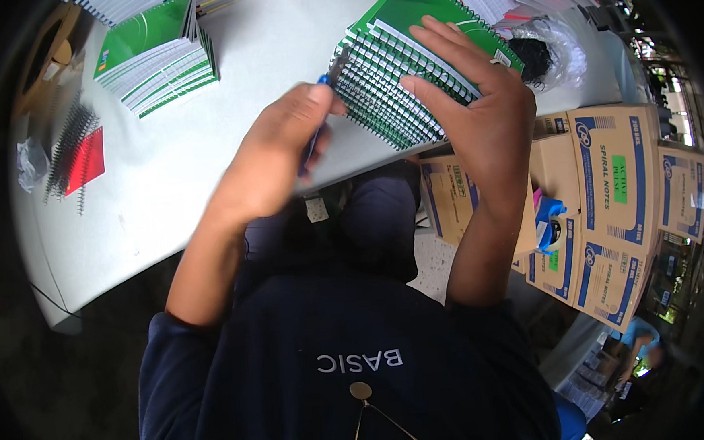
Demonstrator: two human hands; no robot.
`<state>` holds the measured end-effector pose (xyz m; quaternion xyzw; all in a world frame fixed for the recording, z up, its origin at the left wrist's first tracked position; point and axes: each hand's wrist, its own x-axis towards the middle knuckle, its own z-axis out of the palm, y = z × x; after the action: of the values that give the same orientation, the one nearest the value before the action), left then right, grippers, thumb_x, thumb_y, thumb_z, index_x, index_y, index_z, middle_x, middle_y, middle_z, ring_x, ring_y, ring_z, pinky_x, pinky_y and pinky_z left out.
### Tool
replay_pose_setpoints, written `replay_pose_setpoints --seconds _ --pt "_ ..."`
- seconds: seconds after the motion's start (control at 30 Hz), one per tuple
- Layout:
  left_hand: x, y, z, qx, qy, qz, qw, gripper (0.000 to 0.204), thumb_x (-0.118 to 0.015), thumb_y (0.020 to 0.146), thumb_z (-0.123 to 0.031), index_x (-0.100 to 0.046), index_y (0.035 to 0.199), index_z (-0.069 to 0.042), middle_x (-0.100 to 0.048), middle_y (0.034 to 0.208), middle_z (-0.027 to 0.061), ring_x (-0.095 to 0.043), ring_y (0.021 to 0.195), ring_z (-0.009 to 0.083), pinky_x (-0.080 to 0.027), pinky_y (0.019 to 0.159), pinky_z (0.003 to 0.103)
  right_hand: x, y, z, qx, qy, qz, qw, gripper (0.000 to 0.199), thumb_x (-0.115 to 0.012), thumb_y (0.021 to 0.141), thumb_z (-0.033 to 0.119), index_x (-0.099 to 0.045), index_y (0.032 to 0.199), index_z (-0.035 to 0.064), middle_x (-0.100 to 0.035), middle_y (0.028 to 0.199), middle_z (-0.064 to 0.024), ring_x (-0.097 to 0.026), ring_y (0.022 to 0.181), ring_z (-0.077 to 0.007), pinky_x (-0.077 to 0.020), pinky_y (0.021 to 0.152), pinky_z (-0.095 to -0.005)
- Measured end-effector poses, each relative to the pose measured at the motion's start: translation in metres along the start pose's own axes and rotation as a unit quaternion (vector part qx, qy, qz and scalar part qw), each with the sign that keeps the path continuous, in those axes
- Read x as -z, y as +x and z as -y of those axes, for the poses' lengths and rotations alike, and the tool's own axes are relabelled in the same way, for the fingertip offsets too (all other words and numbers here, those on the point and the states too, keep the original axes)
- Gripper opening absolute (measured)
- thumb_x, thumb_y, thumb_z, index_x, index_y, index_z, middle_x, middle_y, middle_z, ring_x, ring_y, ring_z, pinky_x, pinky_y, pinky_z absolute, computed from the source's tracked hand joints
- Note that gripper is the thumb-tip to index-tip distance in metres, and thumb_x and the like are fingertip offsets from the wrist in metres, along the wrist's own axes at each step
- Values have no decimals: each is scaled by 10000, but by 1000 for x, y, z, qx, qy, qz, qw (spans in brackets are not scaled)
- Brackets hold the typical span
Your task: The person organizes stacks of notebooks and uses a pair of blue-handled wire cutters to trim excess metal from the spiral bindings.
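Observation:
A stack of green spiral notebooks (389, 97) sits at the table's front edge, its rows of wire coils turned toward me. My left hand (287, 139) is closed around a blue-handled tool (325, 80) that looks like pliers. The tool's dark metal tip reaches the coils at the stack's left corner. Across the stack's right side lies my right hand (486, 103), fingers spread over the green cover and thumb on the coil side. Part of the notebooks is hidden under this hand.
Another green notebook stack (170, 74) stands at the table's left. Loose black coils (73, 148) lie by a red card (86, 161). Clear plastic (567, 49) is right of the notebooks. Cardboard boxes (615, 176) are piled right of the table; a person (637, 340) is beyond.

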<state>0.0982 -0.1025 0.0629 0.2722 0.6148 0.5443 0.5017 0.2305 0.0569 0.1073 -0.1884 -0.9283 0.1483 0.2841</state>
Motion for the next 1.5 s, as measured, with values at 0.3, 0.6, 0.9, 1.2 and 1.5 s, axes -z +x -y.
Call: replay_pose_setpoints --seconds 0.3,0.6,0.9,1.2,1.5 --pt "12 10 22 55 -424 251 869 664 -223 945 -520 -420 1261 30 -589 1003 196 -576 1045 365 -502 816 497 1 0 4 28 -74 16 997 545 -765 640 175 -602 1159 151 -582 1214 -72 -547 1118 -228 -368 913 -389" --pt "-1 5 17 -48 150 -66 985 523 -399 936 -479 -536 1078 5 -573 727 81 -582 718 161 -457 653 314 0 -2 9 8 -84 27 996 608 -766 623 161 -575 1200 185 -568 1236 -47 -550 1097 -222 -366 907 -389" --pt "7 10 22 29 0 23 999 548 -276 955 -508 -539 1047 -36 -481 665 1 -497 565 102 -429 477 239 1 -1 2 39 -96 23 994 631 -773 625 138 -570 1221 181 -564 1246 -59 -559 1078 -249 -413 921 -369" --pt "9 7 22 58 -317 143 936 606 -254 949 -518 -495 1168 -7 -569 789 72 -567 677 166 -507 592 289 2 0 10 47 -81 30 995 608 -770 649 144 -572 1224 164 -565 1248 -78 -574 1076 -235 -434 923 -350" --pt "3 5 24 24 -227 93 969 610 -275 944 -529 -517 1142 -6 -573 772 84 -597 700 198 -503 593 308 1 1 6 53 -68 34 996 599 -769 661 161 -571 1226 171 -565 1249 -72 -568 1084 -238 -432 923 -353"
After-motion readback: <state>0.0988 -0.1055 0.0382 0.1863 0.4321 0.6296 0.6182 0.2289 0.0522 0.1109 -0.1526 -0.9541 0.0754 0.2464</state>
